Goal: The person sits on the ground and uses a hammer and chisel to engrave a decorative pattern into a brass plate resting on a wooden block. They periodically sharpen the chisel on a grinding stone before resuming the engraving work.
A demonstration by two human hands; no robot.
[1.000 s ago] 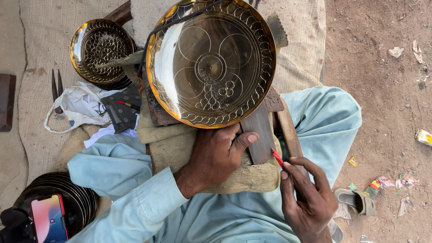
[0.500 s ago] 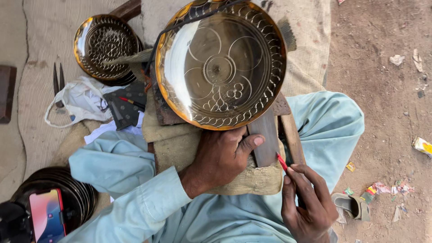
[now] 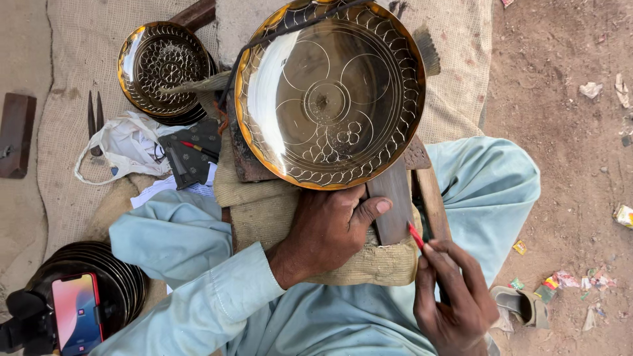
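Note:
A large round brass plate (image 3: 330,99) with engraved circles and a scalloped rim rests tilted on a wooden block (image 3: 392,198) over my lap. My left hand (image 3: 326,231) grips the plate's near edge, thumb stretched along the block. My right hand (image 3: 455,296), low at the right, is closed around a thin red-tipped tool (image 3: 415,235) whose tip points up toward the block, apart from the plate. A burlap pad (image 3: 264,204) lies under the block.
A smaller engraved brass plate (image 3: 165,69) lies at the upper left. A stack of dark plates (image 3: 99,277) with a phone (image 3: 76,313) on a mount sits bottom left. Scissors (image 3: 94,118), a white bag (image 3: 125,148) and a sandal (image 3: 521,306) lie around on cloth and dirt.
The view has shifted so the plate and hands sit further right and lower. My left hand keeps its grip; my right hand with the red tool stays just below the block.

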